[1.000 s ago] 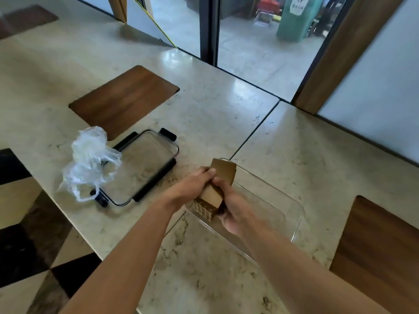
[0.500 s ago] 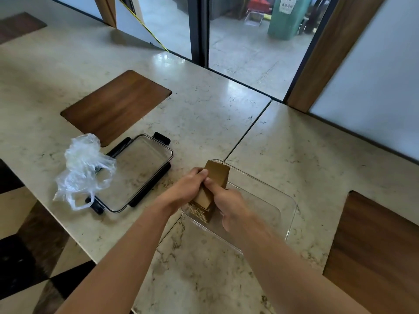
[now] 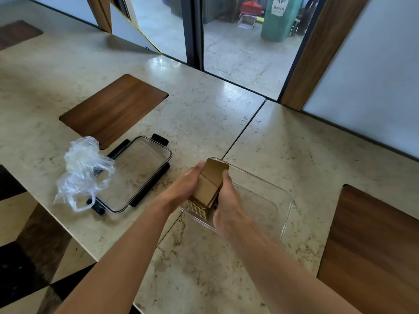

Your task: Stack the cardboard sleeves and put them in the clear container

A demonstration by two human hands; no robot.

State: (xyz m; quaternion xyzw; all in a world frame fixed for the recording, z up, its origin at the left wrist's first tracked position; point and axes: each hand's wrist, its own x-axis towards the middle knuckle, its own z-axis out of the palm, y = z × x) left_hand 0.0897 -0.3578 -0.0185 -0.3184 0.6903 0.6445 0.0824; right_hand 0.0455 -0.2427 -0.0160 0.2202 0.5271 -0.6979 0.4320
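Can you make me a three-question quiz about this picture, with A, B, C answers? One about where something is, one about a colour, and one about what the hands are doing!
1. Where is the plastic bag?
A. In the container
B. On the lid's left end
C. On the floor

2. What colour are the sleeves?
A. Brown
B. Blue
C. White

3. What are the hands doing?
A. Resting flat on the table
B. Both holding the sleeves
C. Lifting the lid

Answers:
1 B, the bag lies over the left end of the lid.
2 A, they are plain brown cardboard.
3 B, the left hand and right hand grip the stack over the near left corner of the container.
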